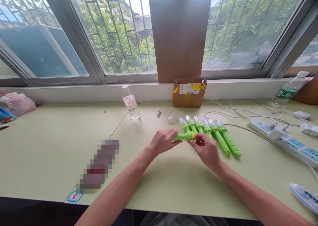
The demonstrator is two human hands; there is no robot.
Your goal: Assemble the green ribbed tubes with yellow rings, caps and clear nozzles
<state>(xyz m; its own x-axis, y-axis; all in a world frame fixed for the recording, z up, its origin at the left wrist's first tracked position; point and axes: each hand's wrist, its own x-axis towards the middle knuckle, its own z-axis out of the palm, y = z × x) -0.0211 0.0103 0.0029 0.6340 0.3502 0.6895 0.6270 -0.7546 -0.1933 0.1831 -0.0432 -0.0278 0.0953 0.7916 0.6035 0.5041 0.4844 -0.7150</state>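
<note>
Above the table I hold a green plastic stick (183, 136) almost level between both hands; a yellow ring shows near its right end. My left hand (162, 140) is closed round the stick's left end. At the yellow ring, my right hand (207, 150) pinches the other end with thumb and fingers. Just behind my right hand lie several green sticks with clear tops (225, 136) in a slanting row, partly hidden by the hands. A loose clear ribbed cap (172, 117) and a small grey-white piece (158, 112) lie beyond my left hand.
Behind stand a water bottle (131, 103) and a small cardboard box (187, 98). A power strip (285, 140) with cables lies right, near another bottle (285, 90) and a white device (304, 198). A pixelated area (99, 166) covers something left. Bags (18, 103) sit far left.
</note>
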